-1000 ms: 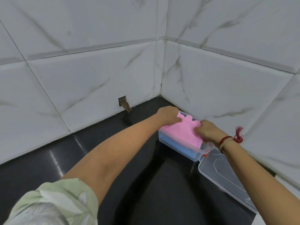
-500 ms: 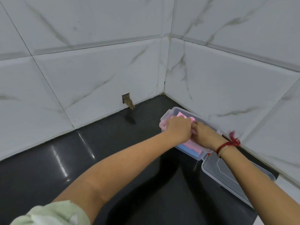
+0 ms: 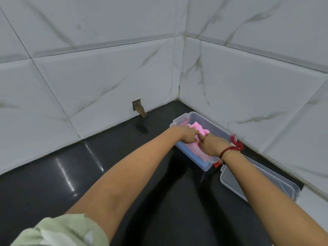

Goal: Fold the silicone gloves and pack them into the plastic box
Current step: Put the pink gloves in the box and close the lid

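From the head view, the folded pink silicone glove (image 3: 196,139) lies inside the clear rectangular plastic box (image 3: 215,128) at two o'clock, atop a blue layer, its long axis running along the box; the left hand (image 3: 188,136) and right hand (image 3: 212,145) press it flat, fingers together, neither clamped. The glove sits directly beneath both hands, equally near; the clear lid (image 3: 284,185) waits at four o'clock; no writing is legible.

A glossy black countertop (image 3: 53,183) runs into a corner where two white marble-patterned tiled walls meet. Near that back corner, close along the right-hand wall, a clear plastic box (image 3: 198,119) sits directly on the counter. Just beside its near end, further along the same right edge, a clear plastic lid (image 3: 276,185) lies flat on the dark surface.
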`<action>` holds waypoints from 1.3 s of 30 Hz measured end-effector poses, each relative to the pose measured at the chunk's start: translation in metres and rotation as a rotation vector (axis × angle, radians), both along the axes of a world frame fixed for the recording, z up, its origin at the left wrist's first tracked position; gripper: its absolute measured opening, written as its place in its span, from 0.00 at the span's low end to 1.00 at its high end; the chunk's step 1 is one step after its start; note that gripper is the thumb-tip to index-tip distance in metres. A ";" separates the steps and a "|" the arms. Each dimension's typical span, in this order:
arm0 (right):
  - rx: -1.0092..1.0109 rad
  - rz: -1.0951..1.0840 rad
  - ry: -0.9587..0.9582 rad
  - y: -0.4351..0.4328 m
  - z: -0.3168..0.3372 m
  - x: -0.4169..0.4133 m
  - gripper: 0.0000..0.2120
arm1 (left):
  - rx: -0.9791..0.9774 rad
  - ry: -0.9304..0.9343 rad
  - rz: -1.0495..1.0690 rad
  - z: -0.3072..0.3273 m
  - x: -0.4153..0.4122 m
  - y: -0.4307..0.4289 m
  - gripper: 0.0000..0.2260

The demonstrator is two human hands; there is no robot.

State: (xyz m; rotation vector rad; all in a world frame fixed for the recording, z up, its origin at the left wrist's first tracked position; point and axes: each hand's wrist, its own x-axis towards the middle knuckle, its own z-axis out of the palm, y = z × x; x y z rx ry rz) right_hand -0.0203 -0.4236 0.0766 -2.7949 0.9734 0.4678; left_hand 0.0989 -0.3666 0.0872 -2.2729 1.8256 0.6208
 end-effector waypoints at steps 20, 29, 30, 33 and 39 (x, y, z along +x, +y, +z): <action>-0.210 -0.267 -0.563 0.065 -0.057 -0.194 0.09 | -1.096 0.265 -0.004 -0.027 -0.098 0.108 0.10; -0.178 -0.114 -0.427 0.069 -0.049 -0.199 0.05 | -0.933 0.297 -0.024 -0.034 -0.125 0.127 0.09; -0.184 -0.105 -0.411 0.070 -0.048 -0.198 0.06 | -0.916 0.294 -0.027 -0.033 -0.126 0.129 0.09; -0.194 -0.096 -0.406 0.083 -0.037 -0.195 0.04 | -0.857 0.260 -0.057 -0.033 -0.128 0.138 0.14; -0.091 -0.078 -0.586 0.124 0.001 -0.188 0.02 | -0.708 0.156 -0.154 -0.037 -0.125 0.154 0.41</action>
